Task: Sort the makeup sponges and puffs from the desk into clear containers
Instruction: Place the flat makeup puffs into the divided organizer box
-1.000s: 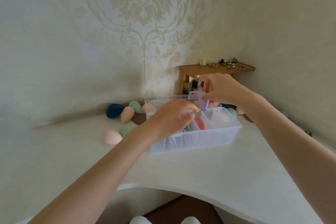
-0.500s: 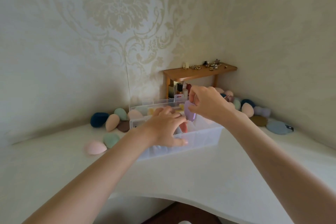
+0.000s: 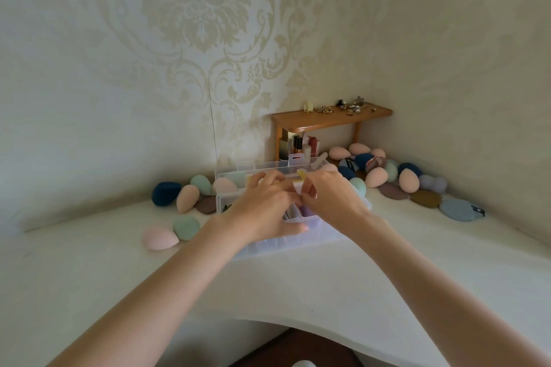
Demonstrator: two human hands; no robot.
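A clear divided container [image 3: 298,243] stands in the middle of the white corner desk. My left hand [image 3: 262,211] lies over it with fingers apart, thumb along the front wall. My right hand [image 3: 331,199] is beside it, fingertips pinched on a purple sponge [image 3: 306,211] that sits low in a compartment. Most of the container's contents are hidden by my hands. Loose sponges lie on the left: dark blue [image 3: 165,193], peach [image 3: 187,198], green [image 3: 186,227], pink [image 3: 160,238]. On the right lies a bigger pile with a peach sponge [image 3: 408,179] and flat puffs, blue [image 3: 457,209] and olive [image 3: 425,198].
A small wooden shelf [image 3: 331,118] stands in the corner behind the container, with small trinkets on top and cosmetics under it. Patterned walls close in the desk at the back and right. The desk's front edge [image 3: 298,322] curves inward toward me.
My right hand has come down with the purple sponge from above the container into a compartment. My left hand has stayed over the container. The view has swung to the right.
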